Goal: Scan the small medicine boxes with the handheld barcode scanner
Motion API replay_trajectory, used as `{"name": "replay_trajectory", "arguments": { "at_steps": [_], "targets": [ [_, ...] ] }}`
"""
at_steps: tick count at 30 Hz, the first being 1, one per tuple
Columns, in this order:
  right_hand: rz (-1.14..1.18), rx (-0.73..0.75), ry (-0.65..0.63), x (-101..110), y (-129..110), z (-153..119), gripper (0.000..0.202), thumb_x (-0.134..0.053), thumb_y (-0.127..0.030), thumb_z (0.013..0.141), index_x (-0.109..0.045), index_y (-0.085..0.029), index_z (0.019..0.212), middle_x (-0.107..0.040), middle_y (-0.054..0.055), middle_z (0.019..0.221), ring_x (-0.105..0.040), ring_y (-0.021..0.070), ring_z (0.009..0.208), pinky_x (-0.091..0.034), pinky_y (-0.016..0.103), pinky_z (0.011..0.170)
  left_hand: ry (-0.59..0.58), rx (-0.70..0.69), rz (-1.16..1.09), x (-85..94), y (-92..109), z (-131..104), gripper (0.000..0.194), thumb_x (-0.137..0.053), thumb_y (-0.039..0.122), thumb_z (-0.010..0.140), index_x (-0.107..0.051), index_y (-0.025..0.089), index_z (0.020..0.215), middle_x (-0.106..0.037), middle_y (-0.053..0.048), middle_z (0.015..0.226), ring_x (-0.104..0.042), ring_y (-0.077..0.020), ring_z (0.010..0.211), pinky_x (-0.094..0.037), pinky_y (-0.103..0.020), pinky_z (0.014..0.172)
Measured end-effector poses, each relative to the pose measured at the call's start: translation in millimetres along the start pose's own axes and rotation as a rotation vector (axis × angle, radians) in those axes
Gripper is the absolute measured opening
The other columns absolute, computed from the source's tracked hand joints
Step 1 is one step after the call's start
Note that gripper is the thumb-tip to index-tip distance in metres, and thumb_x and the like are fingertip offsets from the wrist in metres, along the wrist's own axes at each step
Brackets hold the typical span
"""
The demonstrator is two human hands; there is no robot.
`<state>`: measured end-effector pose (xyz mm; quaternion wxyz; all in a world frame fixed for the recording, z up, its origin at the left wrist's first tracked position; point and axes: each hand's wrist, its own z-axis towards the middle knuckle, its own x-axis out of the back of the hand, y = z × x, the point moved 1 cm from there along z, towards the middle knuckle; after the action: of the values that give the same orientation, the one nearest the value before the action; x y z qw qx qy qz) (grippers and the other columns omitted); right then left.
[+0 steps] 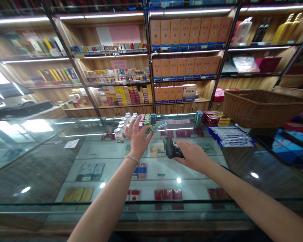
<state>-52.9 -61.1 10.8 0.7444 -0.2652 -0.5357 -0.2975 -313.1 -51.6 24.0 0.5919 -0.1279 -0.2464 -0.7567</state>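
Note:
My left hand [138,136] holds a small green-and-white pack [158,126] by its left end between thumb and fingers, above the glass counter [111,151]. My right hand [192,155] is wrapped round the handle of a black handheld scanner [169,148], whose head points left, just below and to the right of the pack. Several white bottles [119,135] stand beside and behind my left hand. Rows of small pink and green packs [147,119] stand just behind it, partly hidden by the fingers.
A brown wicker basket [262,109] stands at the right, beside blue-and-white packets [229,137] and stacked red packs [214,118]. A white paper [71,144] lies on the left of the counter. Boxed goods sit under the glass. Shelves with orange boxes [185,33] stand behind.

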Motion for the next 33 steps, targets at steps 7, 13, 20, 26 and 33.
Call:
{"name": "replay_trajectory", "arguments": {
  "at_steps": [7, 13, 20, 26, 33],
  "targets": [
    [-0.056, 0.083, 0.080, -11.3, 2.2, -1.0, 0.051, -0.065, -0.046, 0.097, -0.057, -0.013, 0.135, -0.073, 0.017, 0.116, -0.068, 0.0351, 0.107, -0.056, 0.050, 0.089, 0.003, 0.000, -0.007, -0.1, 0.3, 0.0, 0.014, -0.077, 0.037, 0.088, -0.078, 0.030, 0.099, -0.049, -0.005, 0.161, -0.037, -0.0371, 0.150, -0.023, -0.065, 0.124],
    [-0.055, 0.072, 0.186, -24.9, 5.8, -0.4, 0.062, -0.058, -0.059, 0.097, -0.054, -0.016, 0.142, -0.057, 0.022, 0.150, -0.048, 0.0404, 0.144, -0.044, 0.059, 0.113, -0.009, -0.001, -0.025, 0.5, 1.0, -0.7, 0.014, -0.076, 0.036, 0.088, -0.078, 0.029, 0.100, -0.047, -0.005, 0.162, -0.035, -0.0367, 0.151, -0.022, -0.066, 0.125],
    [-0.063, 0.061, 0.192, -37.6, 8.3, 0.6, 0.091, -0.047, -0.067, 0.098, -0.022, -0.013, 0.167, -0.021, 0.023, 0.173, -0.016, 0.0375, 0.161, -0.023, 0.063, 0.126, -0.018, 0.003, -0.034, 0.2, 4.4, -1.3, 0.013, -0.076, 0.036, 0.089, -0.078, 0.029, 0.100, -0.046, -0.005, 0.163, -0.034, -0.0356, 0.152, -0.022, -0.064, 0.126],
    [0.042, -0.059, 0.269, -19.6, 16.1, 9.8, 0.087, -0.045, -0.069, 0.098, -0.033, -0.015, 0.164, -0.024, 0.019, 0.173, -0.008, 0.0366, 0.163, -0.012, 0.066, 0.127, -0.019, -0.023, -0.002, 1.2, 9.9, -1.6, 0.016, -0.078, 0.038, 0.087, -0.079, 0.031, 0.101, -0.049, -0.006, 0.161, -0.038, -0.0381, 0.149, -0.021, -0.065, 0.124],
    [0.385, -0.385, 0.240, 16.0, 34.4, 48.7, 0.054, -0.048, -0.068, 0.098, -0.077, -0.028, 0.120, -0.040, 0.012, 0.167, -0.020, 0.0356, 0.160, -0.023, 0.067, 0.123, -0.007, -0.096, -0.014, 2.1, 21.2, -3.5, 0.016, -0.077, 0.040, 0.088, -0.079, 0.032, 0.102, -0.052, -0.004, 0.159, -0.038, -0.0353, 0.149, -0.021, -0.059, 0.125]
  ]
}}
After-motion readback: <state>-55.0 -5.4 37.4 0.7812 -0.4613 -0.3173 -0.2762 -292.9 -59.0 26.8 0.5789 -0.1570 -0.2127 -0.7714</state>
